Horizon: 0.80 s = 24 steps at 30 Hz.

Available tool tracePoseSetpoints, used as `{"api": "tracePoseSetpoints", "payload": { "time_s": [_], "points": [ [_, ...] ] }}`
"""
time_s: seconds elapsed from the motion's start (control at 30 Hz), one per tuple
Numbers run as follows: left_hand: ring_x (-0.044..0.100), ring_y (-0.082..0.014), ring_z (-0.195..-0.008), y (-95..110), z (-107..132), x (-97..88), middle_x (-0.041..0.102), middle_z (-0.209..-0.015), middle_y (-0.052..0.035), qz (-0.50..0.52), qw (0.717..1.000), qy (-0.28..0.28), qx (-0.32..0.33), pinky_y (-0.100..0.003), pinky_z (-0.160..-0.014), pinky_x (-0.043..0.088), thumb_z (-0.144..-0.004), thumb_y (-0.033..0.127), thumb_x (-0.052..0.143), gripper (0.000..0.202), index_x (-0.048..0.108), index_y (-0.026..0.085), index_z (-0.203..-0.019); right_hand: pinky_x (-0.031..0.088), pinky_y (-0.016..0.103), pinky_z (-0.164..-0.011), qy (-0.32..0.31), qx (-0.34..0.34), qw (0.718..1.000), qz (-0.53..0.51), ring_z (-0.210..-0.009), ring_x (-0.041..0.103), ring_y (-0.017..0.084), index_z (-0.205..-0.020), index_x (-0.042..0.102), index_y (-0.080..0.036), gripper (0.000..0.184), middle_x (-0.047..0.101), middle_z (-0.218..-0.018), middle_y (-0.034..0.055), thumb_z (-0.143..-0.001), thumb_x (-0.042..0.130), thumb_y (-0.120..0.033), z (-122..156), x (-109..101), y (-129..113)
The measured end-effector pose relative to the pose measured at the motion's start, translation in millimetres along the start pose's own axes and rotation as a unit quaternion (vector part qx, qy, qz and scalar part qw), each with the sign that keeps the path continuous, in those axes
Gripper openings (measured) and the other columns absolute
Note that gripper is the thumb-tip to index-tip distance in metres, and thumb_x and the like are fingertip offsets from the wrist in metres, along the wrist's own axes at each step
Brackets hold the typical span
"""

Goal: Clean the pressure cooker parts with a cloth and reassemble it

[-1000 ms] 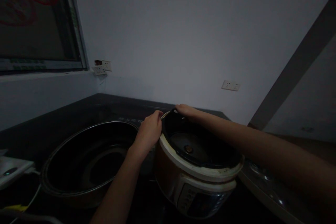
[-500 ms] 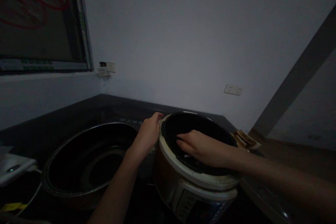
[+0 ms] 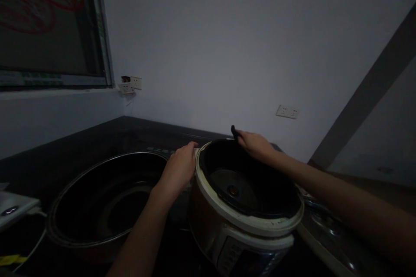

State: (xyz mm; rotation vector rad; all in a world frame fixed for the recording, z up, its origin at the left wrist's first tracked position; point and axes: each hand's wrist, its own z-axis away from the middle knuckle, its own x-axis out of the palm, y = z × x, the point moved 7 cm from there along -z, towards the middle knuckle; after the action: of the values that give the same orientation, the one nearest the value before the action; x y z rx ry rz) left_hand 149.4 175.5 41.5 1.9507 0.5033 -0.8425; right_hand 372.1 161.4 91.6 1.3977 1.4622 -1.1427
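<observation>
An open electric cooker (image 3: 243, 225) with a white rim and a dark hollow inside stands on the dark counter, a round metal plate visible at its bottom. My left hand (image 3: 178, 169) grips the cooker's left rim, fingers curled over it. My right hand (image 3: 255, 143) is at the far rim, fingers pinched on a small dark thing (image 3: 234, 130) that sticks up above the rim; I cannot make out what it is.
A large dark metal pot (image 3: 107, 199) sits left of the cooker. A white device (image 3: 13, 210) with a cable lies at the far left. A shiny lid-like object (image 3: 331, 242) lies at the right. Wall sockets (image 3: 286, 111) and a window (image 3: 48, 26) are behind.
My right hand went from the far rim down into the cooker, then came back up to the far rim holding a small dark thing. The left hand stayed on the rim.
</observation>
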Motion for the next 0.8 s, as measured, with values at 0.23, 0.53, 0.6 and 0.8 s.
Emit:
{"api": "tracePoseSetpoints", "payload": {
  "time_s": [0.23,0.53,0.6,0.8],
  "points": [
    [0.062,-0.0281,-0.113,2.7,-1.1,0.4,0.066,-0.121,-0.0162,-0.014,1.0,-0.007,0.001,-0.04,-0.096,0.045,-0.093,0.013,0.033,0.039,0.058,0.012,-0.122,0.022,0.053,-0.113,-0.035,-0.099,0.993,-0.045,-0.13,0.048,0.026,-0.135,0.05,-0.015,0.044,0.055,-0.137,0.0147,-0.096,0.031,-0.019,-26.2,53.0,-35.0],
    [0.065,-0.0283,-0.108,3.2,-1.6,1.0,0.069,-0.116,-0.0142,-0.02,1.0,-0.013,0.0,-0.039,-0.09,0.048,-0.094,0.018,0.033,0.036,0.06,0.016,-0.118,0.015,0.053,-0.117,-0.021,-0.293,0.956,-0.001,-0.14,0.035,0.024,-0.138,0.047,-0.014,0.045,0.044,-0.147,0.0143,-0.093,0.039,-0.018,12.3,30.8,-69.9],
    [0.064,-0.0282,-0.109,3.4,-2.0,1.9,0.068,-0.117,-0.0143,-0.031,0.999,-0.01,0.007,-0.04,-0.092,0.047,-0.094,0.018,0.032,0.037,0.059,0.015,-0.119,0.02,0.052,-0.115,-0.03,-0.354,0.933,0.058,-0.136,0.039,0.027,-0.136,0.048,-0.01,0.045,0.047,-0.144,0.0171,-0.093,0.041,-0.021,30.3,30.2,-69.1],
    [0.063,-0.0278,-0.111,3.8,-1.6,2.1,0.068,-0.119,-0.0139,-0.032,0.999,-0.006,0.004,-0.04,-0.093,0.047,-0.093,0.018,0.032,0.038,0.059,0.015,-0.12,0.045,0.041,-0.091,-0.245,-0.273,0.918,0.149,-0.106,0.063,0.029,-0.11,0.064,-0.009,0.031,0.067,-0.111,0.0196,-0.091,0.045,-0.025,45.6,77.9,-46.8]
  ]
}}
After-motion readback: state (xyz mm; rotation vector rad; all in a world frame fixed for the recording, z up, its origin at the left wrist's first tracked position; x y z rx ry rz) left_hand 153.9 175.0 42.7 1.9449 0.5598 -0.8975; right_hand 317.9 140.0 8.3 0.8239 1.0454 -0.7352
